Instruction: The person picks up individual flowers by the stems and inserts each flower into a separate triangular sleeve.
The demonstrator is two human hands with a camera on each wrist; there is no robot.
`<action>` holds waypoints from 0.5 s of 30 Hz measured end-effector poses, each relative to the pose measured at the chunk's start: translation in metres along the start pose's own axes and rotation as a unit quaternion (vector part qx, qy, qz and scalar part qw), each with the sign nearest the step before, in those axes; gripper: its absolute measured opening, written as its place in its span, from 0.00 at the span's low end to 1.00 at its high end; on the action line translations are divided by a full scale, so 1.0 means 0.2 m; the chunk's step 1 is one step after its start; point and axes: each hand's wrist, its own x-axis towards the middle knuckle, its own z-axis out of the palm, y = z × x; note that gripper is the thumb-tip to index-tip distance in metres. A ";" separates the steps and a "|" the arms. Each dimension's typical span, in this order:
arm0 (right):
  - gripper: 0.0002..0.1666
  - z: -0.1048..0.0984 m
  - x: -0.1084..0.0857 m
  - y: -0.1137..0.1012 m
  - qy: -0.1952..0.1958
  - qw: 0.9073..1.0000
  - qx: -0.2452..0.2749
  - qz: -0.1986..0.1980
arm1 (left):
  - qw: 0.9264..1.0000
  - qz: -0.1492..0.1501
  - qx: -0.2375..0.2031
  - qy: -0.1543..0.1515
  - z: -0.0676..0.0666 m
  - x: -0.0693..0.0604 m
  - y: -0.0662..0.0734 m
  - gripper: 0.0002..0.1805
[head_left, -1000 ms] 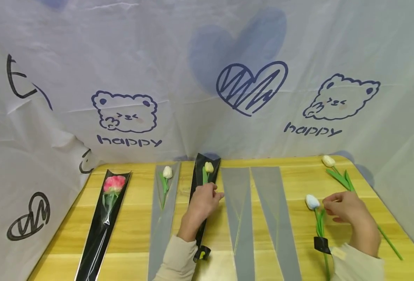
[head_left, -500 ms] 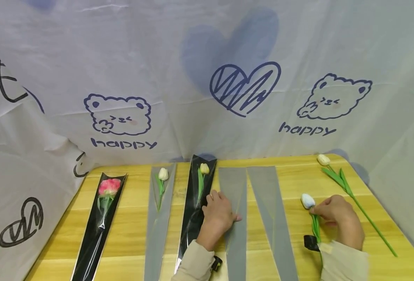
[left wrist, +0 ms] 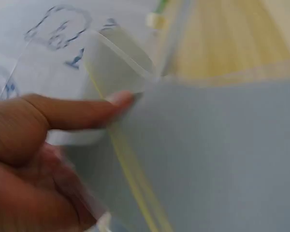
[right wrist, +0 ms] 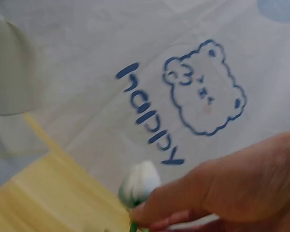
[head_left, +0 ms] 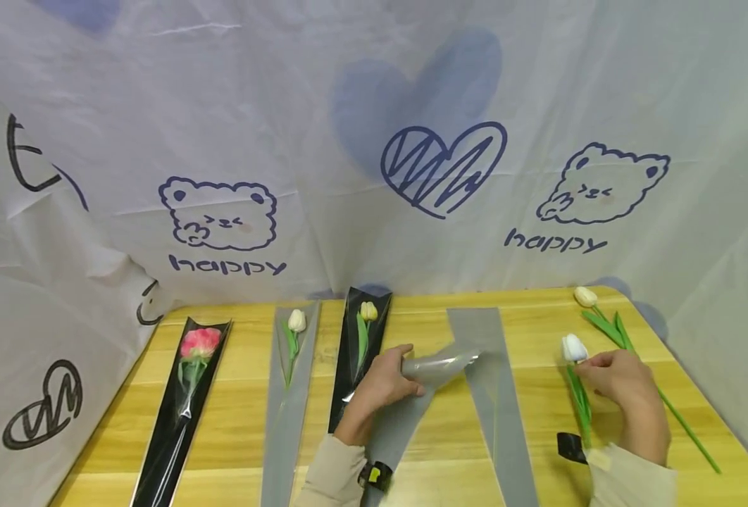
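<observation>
Left hand [head_left: 383,377]: fingers pinch the upper part of a gray bag [head_left: 437,367]. A moment ago that bag lies flat on the table [head_left: 450,451]; now its upper end lifts and bends away to the right of your grip. Right hand [head_left: 621,384]: a second ago just beside the white tulip [head_left: 574,348], now pinching it just below the bloom; can't tell whether the stem is clear of the wood. Bag and flower look readied together, though still apart. Second gray bag [head_left: 503,408] lies between your grips, flat.
</observation>
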 end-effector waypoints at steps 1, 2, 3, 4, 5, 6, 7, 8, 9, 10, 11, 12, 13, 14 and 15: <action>0.23 -0.01 -0.01 -0.01 0.024 1.000 -0.003 -0.007 | 0.997 -0.001 -0.069 -0.020 -0.02 0.00 -0.01 0.36; 0.22 -0.01 -0.03 -0.02 0.050 0.999 -0.006 -0.014 | 0.991 -0.003 -0.132 -0.037 -0.03 0.00 -0.02 0.33; 0.23 -0.01 -0.04 -0.03 0.075 0.997 -0.005 -0.021 | 0.980 -0.004 -0.194 -0.053 -0.05 0.00 -0.03 0.30; 0.23 -0.02 -0.05 -0.04 0.099 0.995 -0.002 -0.027 | 0.967 -0.006 -0.247 -0.068 -0.06 0.01 -0.04 0.27; 0.23 -0.02 -0.06 -0.05 0.122 0.992 0.005 -0.030 | 0.954 -0.005 -0.289 -0.078 -0.08 0.01 -0.05 0.26; 0.23 -0.01 -0.07 -0.06 0.143 0.989 0.011 -0.033 | 0.945 -0.003 -0.316 -0.084 -0.09 0.00 -0.06 0.26; 0.24 -0.01 -0.08 -0.07 0.159 0.986 0.016 -0.038 | 0.938 -0.002 -0.336 -0.086 -0.10 0.00 -0.07 0.28; 0.25 -0.01 -0.08 -0.08 0.169 0.985 0.022 -0.042 | 0.935 0.002 -0.345 -0.086 -0.11 0.00 -0.08 0.30; 0.26 -0.01 -0.09 -0.08 0.175 0.983 0.030 -0.046 | 0.932 0.004 -0.351 -0.085 -0.12 0.00 -0.08 0.32; 0.26 0.00 -0.09 -0.09 0.180 0.982 0.038 -0.052 | 0.932 0.009 -0.354 -0.083 -0.13 0.00 -0.09 0.33; 0.26 0.00 -0.10 -0.10 0.185 0.980 0.044 -0.057 | 0.930 0.011 -0.358 -0.083 -0.15 0.00 -0.09 0.34; 0.27 0.00 -0.10 -0.11 0.187 0.979 0.052 -0.062 | 0.927 0.014 -0.364 -0.085 -0.16 0.00 -0.09 0.32; 0.27 0.01 -0.10 -0.12 0.187 0.978 0.060 -0.066 | 0.923 0.016 -0.374 -0.087 -0.17 0.00 -0.09 0.29; 0.28 0.01 -0.11 -0.13 0.187 0.977 0.069 -0.069 | 0.919 0.019 -0.384 -0.089 -0.19 0.00 -0.09 0.24; 0.28 0.01 -0.11 -0.14 0.188 0.976 0.080 -0.071 | 0.915 0.022 -0.393 -0.089 -0.20 -0.01 -0.09 0.21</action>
